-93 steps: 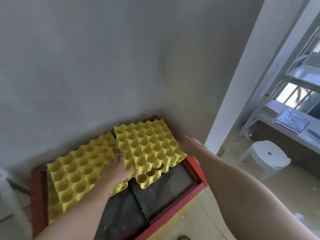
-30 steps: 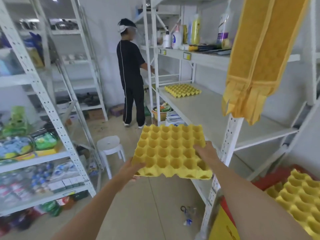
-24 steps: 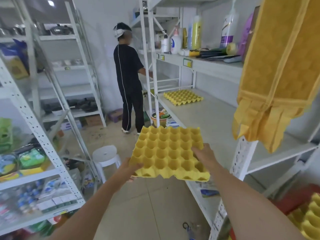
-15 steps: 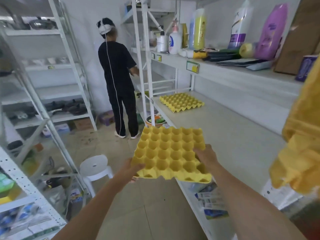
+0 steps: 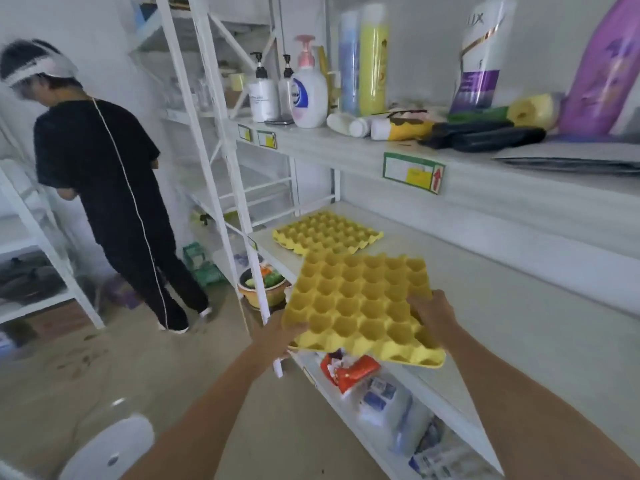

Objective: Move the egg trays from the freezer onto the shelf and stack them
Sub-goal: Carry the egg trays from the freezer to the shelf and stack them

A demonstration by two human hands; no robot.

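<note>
I hold a yellow egg tray [image 5: 360, 306] level in the air, over the front edge of the white middle shelf [image 5: 519, 327]. My left hand [image 5: 277, 336] grips its near left corner, with the fingers under the rim. My right hand [image 5: 429, 311] grips its right side, thumb on top. A second yellow egg tray [image 5: 327, 232] lies flat on the same shelf, just beyond the held one. The freezer is out of view.
A person in black [image 5: 104, 188] stands at the left by other racks. Bottles [image 5: 308, 88] and bags fill the upper shelf. Packets [image 5: 349, 370] lie on the lower shelf. A bowl of vegetables [image 5: 261, 287] sits on the floor and a white stool [image 5: 110, 448] stands near left.
I have walked from the freezer to the shelf with the tray in both hands. The tray now reaches over the shelf edge, close to the tray lying there.
</note>
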